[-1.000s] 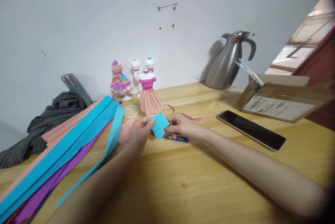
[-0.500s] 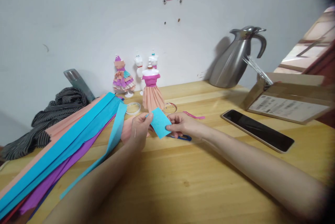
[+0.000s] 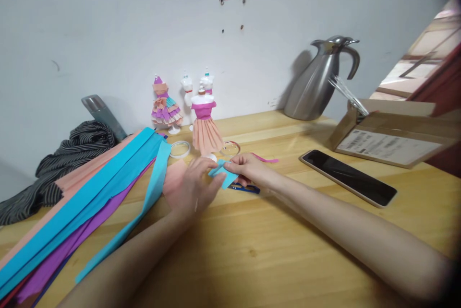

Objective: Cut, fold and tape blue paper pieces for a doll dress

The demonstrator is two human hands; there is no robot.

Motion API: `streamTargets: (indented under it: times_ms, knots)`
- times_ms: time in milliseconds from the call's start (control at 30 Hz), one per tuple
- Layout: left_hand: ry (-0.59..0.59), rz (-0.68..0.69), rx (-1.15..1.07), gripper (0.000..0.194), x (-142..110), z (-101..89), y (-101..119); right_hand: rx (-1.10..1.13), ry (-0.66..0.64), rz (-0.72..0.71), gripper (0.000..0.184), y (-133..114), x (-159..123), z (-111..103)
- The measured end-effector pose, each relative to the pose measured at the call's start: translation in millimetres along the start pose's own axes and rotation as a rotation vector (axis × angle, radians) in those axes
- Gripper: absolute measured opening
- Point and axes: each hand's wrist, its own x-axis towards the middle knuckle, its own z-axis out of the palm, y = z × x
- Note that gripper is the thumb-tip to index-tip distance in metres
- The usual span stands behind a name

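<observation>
My left hand point(image 3: 196, 184) and my right hand point(image 3: 248, 168) meet over the middle of the wooden table point(image 3: 273, 245). Both pinch a small piece of blue paper point(image 3: 224, 174), which now lies low and folded between the fingers. Blue scissors point(image 3: 245, 187) rest on the table just under my right hand. A peach paper piece point(image 3: 173, 178) lies beside my left wrist. A mannequin in a pink and peach paper dress point(image 3: 204, 125) stands right behind my hands.
Long blue, purple and peach paper strips point(image 3: 82, 207) fan across the left. Two tape rolls point(image 3: 180, 149), more small dressed mannequins point(image 3: 163, 109), striped cloth point(image 3: 61, 159), a steel jug point(image 3: 319, 85), a phone point(image 3: 347, 177) and an open cardboard box point(image 3: 392, 137) surround the work spot.
The blue paper was held up and flat between both hands; now it is lowered towards the table and folded over, with my left fingers pressing on top of it.
</observation>
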Motion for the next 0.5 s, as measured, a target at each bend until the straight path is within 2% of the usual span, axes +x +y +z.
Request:
streamTargets:
  times_ms: [67, 133, 233, 367, 500]
  knots:
    - [-0.037, -0.022, -0.01, 0.012, -2.1, 3.8, 0.0, 0.007, 0.007, 0.006, 0.045, 0.4, -0.2, 0.9]
    - [-0.081, -0.146, -0.079, 0.006, -3.1, 7.8, -0.2, 0.032, 0.008, 0.003, 0.045, 1.1, -0.5, 0.9]
    - [-0.119, -0.323, -0.254, 0.015, -3.6, 10.3, 0.4, 0.08, -0.044, -0.016, 0.044, 1.6, -0.8, -1.0]
    - [-0.127, -0.408, -0.385, 0.019, -3.1, 8.3, 2.3, 0.102, -0.155, -0.024, 0.037, 0.9, -1.0, -4.3]
    - [-0.118, -0.502, -0.484, 0.029, -0.4, 6.4, 3.2, 0.073, -0.2, -0.042, 0.03, 0.1, -1.1, -5.7]
